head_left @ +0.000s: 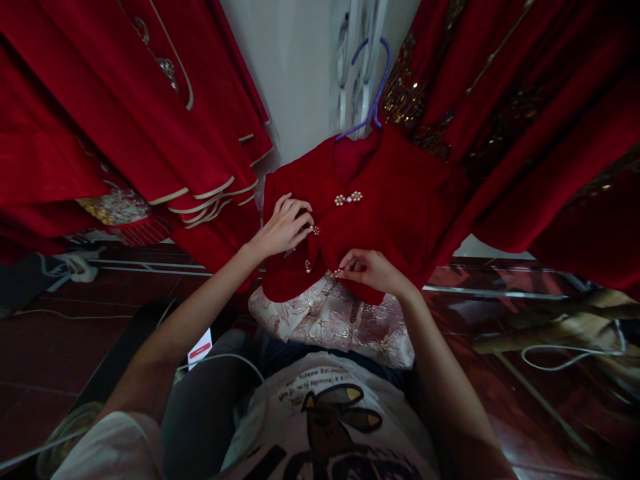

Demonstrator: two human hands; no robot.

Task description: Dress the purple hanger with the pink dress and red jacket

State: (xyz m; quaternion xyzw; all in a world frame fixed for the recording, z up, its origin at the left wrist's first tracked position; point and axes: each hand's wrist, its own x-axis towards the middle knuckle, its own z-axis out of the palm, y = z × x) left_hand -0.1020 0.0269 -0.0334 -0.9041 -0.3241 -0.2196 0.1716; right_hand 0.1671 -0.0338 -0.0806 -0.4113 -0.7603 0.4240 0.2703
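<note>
A short red jacket (400,193) hangs in front of me on a purple hanger (376,110). At its upper front, a beaded flower clasp (349,199) with a pearl-like centre is fastened across the opening; below it the two front edges part. My left hand (287,225) is closed on the left front edge, fingertips beside a small flower ornament (315,231). Another flower ornament (307,266) dangles lower on that side. My right hand (370,270) pinches a flower clasp piece (336,273) at the right front edge near the hem.
Pale pink brocade cloth (350,320) lies across my lap under the jacket. Red garments with gold trim (200,133) hang at left, and sequinned red ones (500,133) at right. Behind is a white metal rack (350,73). A white cable (575,353) and wooden pieces (550,323) are at right.
</note>
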